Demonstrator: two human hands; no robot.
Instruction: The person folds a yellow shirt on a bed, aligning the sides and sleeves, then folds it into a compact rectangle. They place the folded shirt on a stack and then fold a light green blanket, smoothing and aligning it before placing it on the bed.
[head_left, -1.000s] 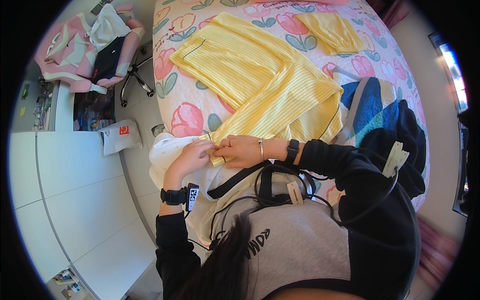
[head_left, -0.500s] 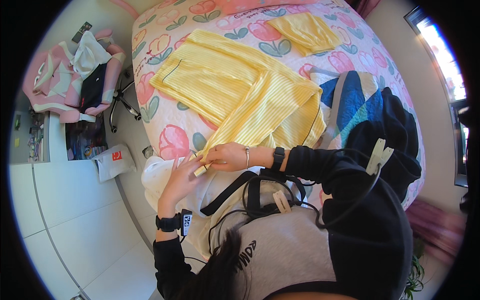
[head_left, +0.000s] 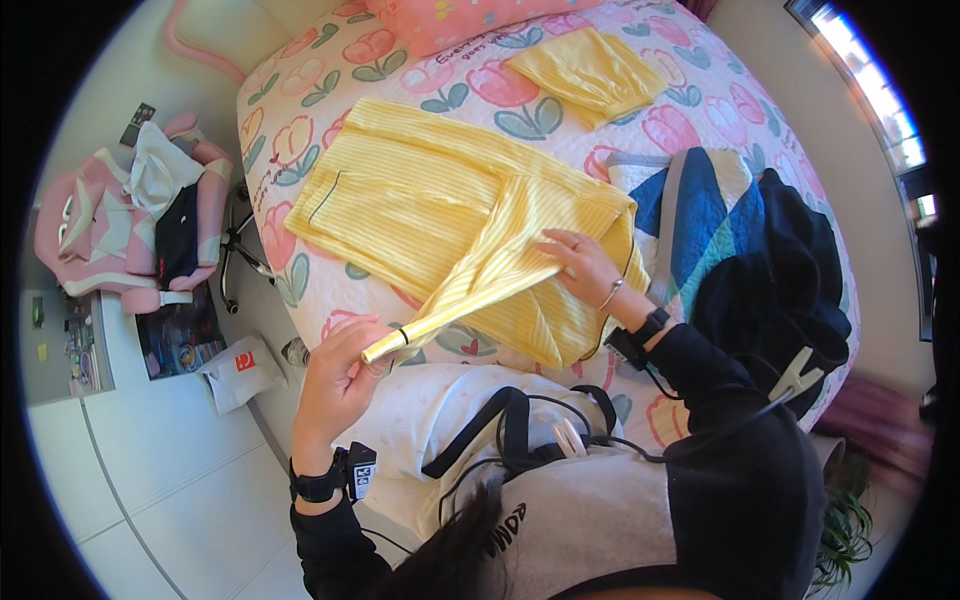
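Observation:
A yellow-and-white striped long-sleeved shirt [head_left: 410,190] lies spread on the bed, its body to the far left and one sleeve drawn toward me. My left hand [head_left: 342,378] pinches the dark-trimmed cuff [head_left: 388,346] at the sleeve's near end, lifted off the bed. Higher up the same sleeve, my right hand [head_left: 585,268] grips the fabric between thumb and fingers. Between both hands the sleeve runs taut on a slant. Another yellow striped garment [head_left: 590,78], folded into a small bundle, rests farther back.
Flowered bedding [head_left: 400,75] covers the bed, with a pink pillow [head_left: 470,22] at the far end. To the right lie a blue-and-white quilted piece [head_left: 710,210] and black clothing [head_left: 775,285]. A pink-and-white chair [head_left: 110,225] and a white bag [head_left: 243,373] stand left of the bed.
My right hand has moved up and right from beside the left hand to the upper sleeve. The left hand keeps the cuff, and the sleeve is now stretched between them.

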